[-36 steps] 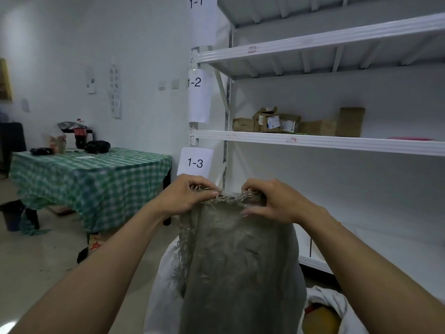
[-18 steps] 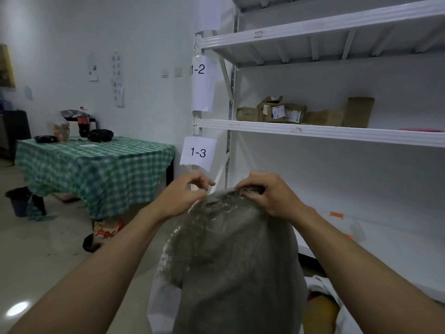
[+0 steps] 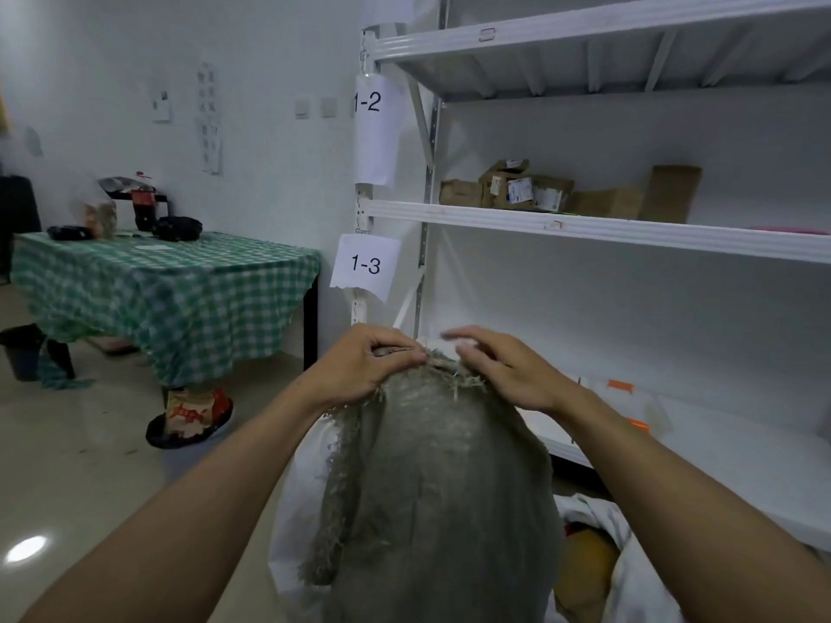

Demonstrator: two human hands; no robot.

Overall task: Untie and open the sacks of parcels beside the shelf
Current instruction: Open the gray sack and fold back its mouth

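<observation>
**Frayed sack mouth pinched at the shelf end**

The left grip [image 3: 359, 370] is closed on the frayed top edge of a tall grey-green woven sack [image 3: 431, 487], thumb and fingers pinching the loose fibres at its highest point. The right grip [image 3: 508, 373] sits just beside it over the same edge. Its fingers [image 3: 458, 337] are spread and blurred, so I cannot tell whether they hold the fray or only touch it.

The sack stands upright between the two forearms, close in front of the person. A ragged strip of weave hangs down its left side. White sacking [image 3: 292, 496] shows behind it on the left, and more lies at lower right around a yellowish parcel [image 3: 584, 573].

Just behind stands a white metal shelf [image 3: 629, 229] with paper labels "1-2" [image 3: 371, 128] and "1-3" [image 3: 365, 265] on its post. Brown cardboard parcels [image 3: 508, 186] sit on the middle level. Well to the left is a counter under a green checked cloth [image 3: 171, 285].
</observation>
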